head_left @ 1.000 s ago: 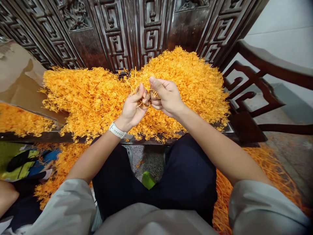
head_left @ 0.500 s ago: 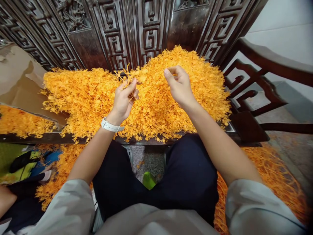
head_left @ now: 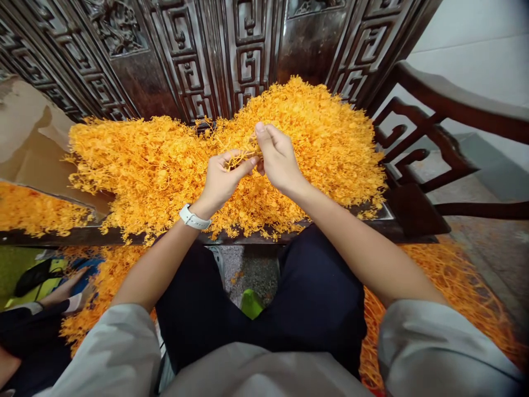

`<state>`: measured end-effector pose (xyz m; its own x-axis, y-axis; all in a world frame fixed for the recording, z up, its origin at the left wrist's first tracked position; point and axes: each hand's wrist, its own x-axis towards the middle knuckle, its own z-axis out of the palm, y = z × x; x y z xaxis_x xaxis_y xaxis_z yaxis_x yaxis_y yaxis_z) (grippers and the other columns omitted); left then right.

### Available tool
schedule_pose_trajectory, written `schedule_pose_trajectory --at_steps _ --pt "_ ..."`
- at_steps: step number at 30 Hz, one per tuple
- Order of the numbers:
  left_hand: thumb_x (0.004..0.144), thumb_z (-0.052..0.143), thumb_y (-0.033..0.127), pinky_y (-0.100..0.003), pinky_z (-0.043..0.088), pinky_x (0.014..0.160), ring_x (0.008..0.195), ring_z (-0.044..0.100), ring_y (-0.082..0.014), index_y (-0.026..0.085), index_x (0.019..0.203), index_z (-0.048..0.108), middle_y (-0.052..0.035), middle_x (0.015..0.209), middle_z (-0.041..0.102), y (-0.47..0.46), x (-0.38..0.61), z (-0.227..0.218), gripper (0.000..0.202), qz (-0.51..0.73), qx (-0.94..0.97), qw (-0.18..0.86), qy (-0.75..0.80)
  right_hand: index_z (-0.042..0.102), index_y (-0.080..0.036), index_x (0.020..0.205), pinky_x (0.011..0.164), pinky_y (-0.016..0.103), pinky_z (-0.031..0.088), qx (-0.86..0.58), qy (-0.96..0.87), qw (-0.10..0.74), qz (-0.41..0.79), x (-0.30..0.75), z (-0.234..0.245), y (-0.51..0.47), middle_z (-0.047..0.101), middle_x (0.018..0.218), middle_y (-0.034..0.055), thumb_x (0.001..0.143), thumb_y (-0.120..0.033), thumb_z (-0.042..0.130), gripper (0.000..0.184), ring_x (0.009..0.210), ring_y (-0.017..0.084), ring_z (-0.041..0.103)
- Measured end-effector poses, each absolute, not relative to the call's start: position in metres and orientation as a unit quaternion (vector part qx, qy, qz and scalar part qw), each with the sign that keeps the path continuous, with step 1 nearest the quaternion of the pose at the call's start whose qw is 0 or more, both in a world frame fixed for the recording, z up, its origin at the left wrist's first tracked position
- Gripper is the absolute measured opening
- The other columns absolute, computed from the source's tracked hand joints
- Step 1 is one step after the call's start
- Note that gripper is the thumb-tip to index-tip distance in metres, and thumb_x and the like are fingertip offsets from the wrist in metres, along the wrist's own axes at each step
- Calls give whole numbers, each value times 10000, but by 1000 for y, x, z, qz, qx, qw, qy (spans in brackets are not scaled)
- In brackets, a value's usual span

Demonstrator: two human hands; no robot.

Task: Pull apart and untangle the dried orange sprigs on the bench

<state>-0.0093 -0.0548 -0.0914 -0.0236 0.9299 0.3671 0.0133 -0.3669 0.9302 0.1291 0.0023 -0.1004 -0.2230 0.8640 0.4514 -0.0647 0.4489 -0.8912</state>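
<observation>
A few thin orange branching plastic-looking pieces (head_left: 239,160) lie across the fingers of my left hand (head_left: 219,179), which is closed on them. Close against its fingertips, my right hand (head_left: 281,160) pinches with thumb and fingers at the end of the same pieces. What exactly sits inside the right pinch is partly hidden by the fingers. Both hands are above a large heap of similar orange pieces (head_left: 330,149) spread over a dark wooden bench (head_left: 243,238). A white watch (head_left: 194,217) is on my left wrist.
Carved dark wood (head_left: 149,82) rises behind the heap, and a bench armrest (head_left: 438,116) stands at right. At left a cardboard piece (head_left: 37,143) leans by more orange pieces. Orange strands (head_left: 454,298) lie below on the right. Another person's arm (head_left: 61,292) shows at lower left.
My right hand has moved left and my left hand slightly right and down, so they now meet at the orange pieces. Another person's arm at lower left has come further into view.
</observation>
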Motion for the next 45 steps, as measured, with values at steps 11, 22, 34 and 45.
schedule_pose_trajectory --at_steps 11,22,34,45 --pt "923 847 448 -245 301 485 478 285 -55 191 771 774 63 553 437 -61 -1 -91 307 576 496 476 442 365 -263 724 386 230 289 -283 -553 570 538 132 -87 -6 319 587 -71 880 -794 710 652 494 96 399" --pt "987 762 431 -246 411 496 401 290 -58 203 726 630 83 509 273 -63 1 -86 370 539 435 621 366 383 -271 762 324 230 81 -221 -472 459 720 139 -59 -26 429 469 -117 815 -754 812 649 353 43 180" --pt "980 751 420 -285 482 560 474 402 -110 232 624 544 64 503 248 -74 -19 -66 452 579 450 569 372 413 -269 750 403 238 299 -248 -489 603 580 178 -88 39 369 591 -92 835 -709 807 597 475 87 294" --pt "826 837 335 -245 322 453 442 265 -57 214 624 647 68 496 365 -56 -23 -77 302 568 445 532 443 736 -255 939 857 380 577 -252 -744 499 366 169 -86 13 696 951 42 934 -788 646 540 932 199 659"
